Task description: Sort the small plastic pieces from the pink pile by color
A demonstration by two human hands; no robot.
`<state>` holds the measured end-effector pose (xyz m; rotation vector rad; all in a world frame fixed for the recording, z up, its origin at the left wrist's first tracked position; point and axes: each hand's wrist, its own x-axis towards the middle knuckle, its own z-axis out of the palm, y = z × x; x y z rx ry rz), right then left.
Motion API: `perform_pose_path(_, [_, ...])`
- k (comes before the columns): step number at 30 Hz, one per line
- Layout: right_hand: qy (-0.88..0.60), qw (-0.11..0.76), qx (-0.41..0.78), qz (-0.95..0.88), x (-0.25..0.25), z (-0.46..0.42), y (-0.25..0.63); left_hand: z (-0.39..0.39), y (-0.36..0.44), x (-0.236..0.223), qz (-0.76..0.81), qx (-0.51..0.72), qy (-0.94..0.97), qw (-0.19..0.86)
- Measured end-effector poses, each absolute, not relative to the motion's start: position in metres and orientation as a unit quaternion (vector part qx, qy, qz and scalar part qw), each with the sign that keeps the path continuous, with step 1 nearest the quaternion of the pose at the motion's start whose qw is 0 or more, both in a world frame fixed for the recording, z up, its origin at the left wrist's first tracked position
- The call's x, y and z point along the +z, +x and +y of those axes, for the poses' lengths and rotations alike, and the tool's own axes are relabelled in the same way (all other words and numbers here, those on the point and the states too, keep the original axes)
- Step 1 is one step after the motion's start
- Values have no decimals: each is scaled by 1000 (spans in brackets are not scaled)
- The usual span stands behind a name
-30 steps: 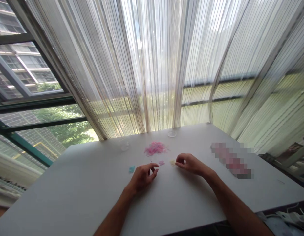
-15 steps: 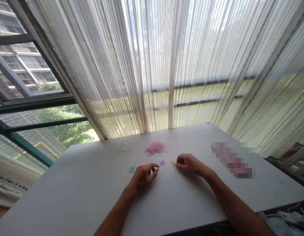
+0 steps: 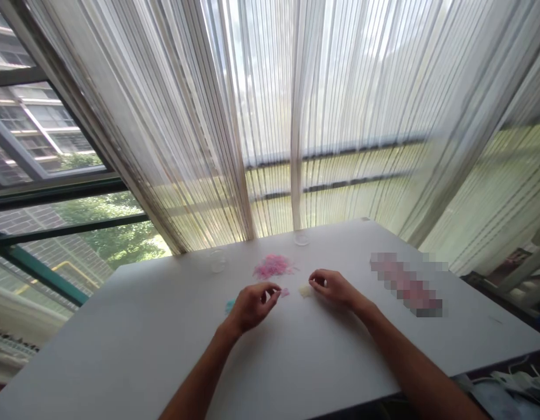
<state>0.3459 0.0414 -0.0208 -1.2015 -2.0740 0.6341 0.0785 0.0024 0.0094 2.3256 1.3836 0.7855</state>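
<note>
My left hand (image 3: 253, 307) hangs over the white table (image 3: 134, 350) with its fingers curled, just beside a small pink piece (image 3: 284, 292), and it partly covers a teal piece (image 3: 229, 305). My right hand (image 3: 333, 288) rests with curled fingers next to a pale yellow piece (image 3: 304, 290). Nothing held shows in either hand. Beyond them lies a loose heap of fine pink strands (image 3: 272, 266). Two small clear round dishes (image 3: 217, 261) (image 3: 301, 238) stand near the far edge.
A pixelated pink object (image 3: 405, 283) lies on the table's right side. Sheer striped curtains (image 3: 270, 116) and a window (image 3: 69, 216) rise behind the far edge. White cables (image 3: 515, 378) lie below the table's near right corner.
My left hand has slid up and to the left over the teal piece, partly hiding it. My right hand has shifted slightly toward the yellow piece. The whole view has tilted slightly.
</note>
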Motion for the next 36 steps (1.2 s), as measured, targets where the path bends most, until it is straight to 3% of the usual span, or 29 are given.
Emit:
perform_pose_path(7, [-487, 360, 230, -761, -27, 46, 342, 83, 73, 46, 543, 67, 833, 80])
perform_pose_path(10, [-490, 368, 227, -757, -28, 48, 340, 106, 67, 46, 555, 33, 827, 81])
perform_pose_path(26, [-485, 386, 242, -747, -31, 51, 337, 111, 51, 44, 589, -8, 806, 53])
perform_pose_path(36, [-488, 385, 246, -743, -28, 50, 336, 110, 51, 45, 594, 29, 802, 53])
